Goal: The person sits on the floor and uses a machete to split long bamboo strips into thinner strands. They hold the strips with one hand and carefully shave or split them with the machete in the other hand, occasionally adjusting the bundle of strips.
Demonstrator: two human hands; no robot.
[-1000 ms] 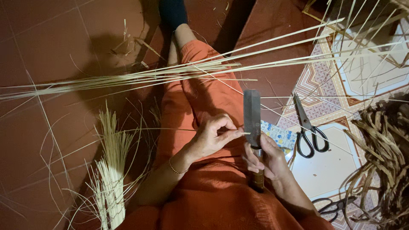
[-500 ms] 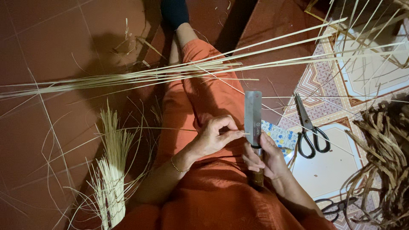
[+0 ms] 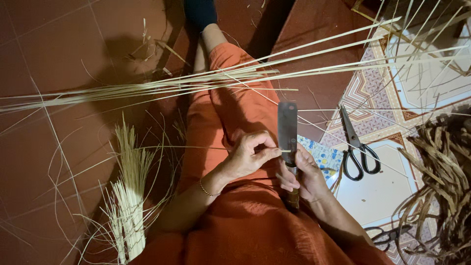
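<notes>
I sit on a red tiled floor [image 3: 54, 54]; my right hand [image 3: 304, 172] grips the cleaver [image 3: 287, 130] upright over my lap, my left hand's [image 3: 248, 157] fingers pinch a thin bamboo sliver [image 3: 186, 147] against its blade, scissors [image 3: 357, 147] on the patterned mat [image 3: 392, 98] beside.

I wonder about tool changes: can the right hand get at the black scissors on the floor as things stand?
Probably yes, but not freely: the scissors lie just beyond the right hand, nothing between, yet that hand grips the knife.

I see the knife blade [image 3: 287, 130] has crept slightly rightward and stands more upright than a second ago, just beyond my left fingertips [image 3: 274, 152]. My left hand [image 3: 248, 156] has edged toward it, pinching the thin strip [image 3: 196, 147].
</notes>
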